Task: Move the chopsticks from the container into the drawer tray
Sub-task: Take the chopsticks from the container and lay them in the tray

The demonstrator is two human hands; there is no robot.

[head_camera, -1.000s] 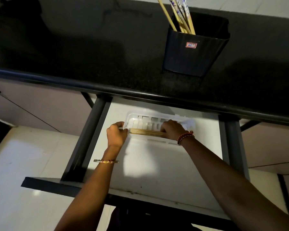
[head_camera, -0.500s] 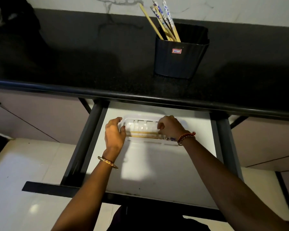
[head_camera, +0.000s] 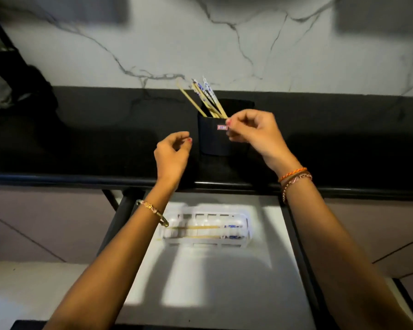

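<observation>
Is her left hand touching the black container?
Apart. The head view shows dark counter between the left hand and the container.

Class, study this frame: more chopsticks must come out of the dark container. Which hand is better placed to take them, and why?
The right hand: its fingertips sit at the container rim beside the chopsticks. The left hand hovers lower, left of it, empty.

A dark container point(head_camera: 215, 139) stands upright in the middle of the frame, with a small red and white sticker on its front. Several tan chopsticks point(head_camera: 206, 100) stick out of its top, leaning to the upper left. Lower down, a white tray point(head_camera: 244, 231) with slots sits in the open drawer point(head_camera: 212, 282). Two chopsticks point(head_camera: 200, 232) lie flat inside it, side by side.
</observation>
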